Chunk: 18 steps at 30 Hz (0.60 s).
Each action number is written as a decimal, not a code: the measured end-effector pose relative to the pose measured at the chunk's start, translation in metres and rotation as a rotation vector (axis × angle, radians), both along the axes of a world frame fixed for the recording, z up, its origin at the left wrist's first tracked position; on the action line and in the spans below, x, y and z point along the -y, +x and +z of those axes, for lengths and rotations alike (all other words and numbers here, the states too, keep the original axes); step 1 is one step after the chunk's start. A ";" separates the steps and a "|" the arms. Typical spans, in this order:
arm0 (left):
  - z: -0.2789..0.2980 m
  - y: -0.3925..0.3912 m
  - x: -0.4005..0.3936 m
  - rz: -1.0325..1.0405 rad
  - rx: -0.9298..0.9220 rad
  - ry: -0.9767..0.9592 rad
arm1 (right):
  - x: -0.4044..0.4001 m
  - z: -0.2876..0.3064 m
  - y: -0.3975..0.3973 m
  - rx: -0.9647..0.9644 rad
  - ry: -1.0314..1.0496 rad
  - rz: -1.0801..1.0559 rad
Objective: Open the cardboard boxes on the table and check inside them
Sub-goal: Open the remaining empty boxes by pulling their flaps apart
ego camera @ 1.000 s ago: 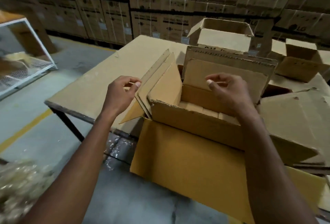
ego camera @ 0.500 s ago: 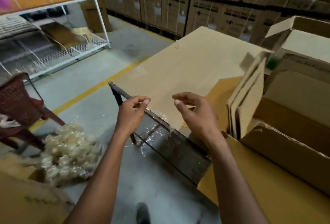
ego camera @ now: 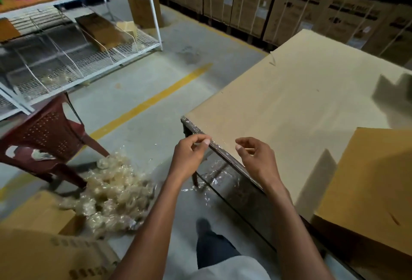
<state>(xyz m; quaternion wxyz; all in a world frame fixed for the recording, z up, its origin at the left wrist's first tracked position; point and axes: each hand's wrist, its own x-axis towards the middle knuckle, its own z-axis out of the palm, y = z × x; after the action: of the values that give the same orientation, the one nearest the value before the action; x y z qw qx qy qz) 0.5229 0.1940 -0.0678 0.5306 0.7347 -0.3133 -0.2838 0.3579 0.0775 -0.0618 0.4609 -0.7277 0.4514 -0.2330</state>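
Both forearms (ego camera: 287, 219) are bare, with no sleeves showing. At the bottom centre of the frame, a white shirt hem (ego camera: 229, 268) hangs over dark trousers (ego camera: 211, 248). Above it sits a dark shoe (ego camera: 202, 224).

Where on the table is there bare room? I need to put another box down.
The table top is bare from its near-left corner, by both hands, back to its far edge. The right side is crowded: a cardboard box fills the near right, and a blurred flap intrudes at the far right.

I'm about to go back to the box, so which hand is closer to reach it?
Probably the right hand: it hovers over the table on the side of the cardboard box. The left hand sits beyond the table edge.
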 end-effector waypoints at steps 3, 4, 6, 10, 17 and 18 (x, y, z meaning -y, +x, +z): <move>-0.015 0.054 0.029 -0.037 -0.018 0.025 | 0.026 -0.020 0.055 -0.007 0.016 -0.026; -0.020 0.073 0.040 -0.052 -0.014 0.032 | 0.035 -0.029 0.075 -0.005 0.022 -0.036; -0.027 0.116 0.063 -0.063 -0.002 0.045 | 0.057 -0.043 0.116 -0.001 0.044 -0.060; -0.024 0.199 0.107 -0.078 0.019 0.076 | 0.101 -0.054 0.197 -0.020 0.064 -0.099; -0.022 0.324 0.188 -0.151 -0.010 0.107 | 0.168 -0.058 0.307 -0.040 0.101 -0.219; -0.025 0.340 0.202 -0.178 -0.016 0.109 | 0.175 -0.061 0.320 -0.042 0.108 -0.248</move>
<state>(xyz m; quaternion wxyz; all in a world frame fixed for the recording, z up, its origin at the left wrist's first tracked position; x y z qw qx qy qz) 0.8627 -0.0084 -0.0929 0.4650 0.7295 -0.3572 -0.3522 0.6782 -0.0971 -0.1226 0.4574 -0.6453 0.5592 -0.2482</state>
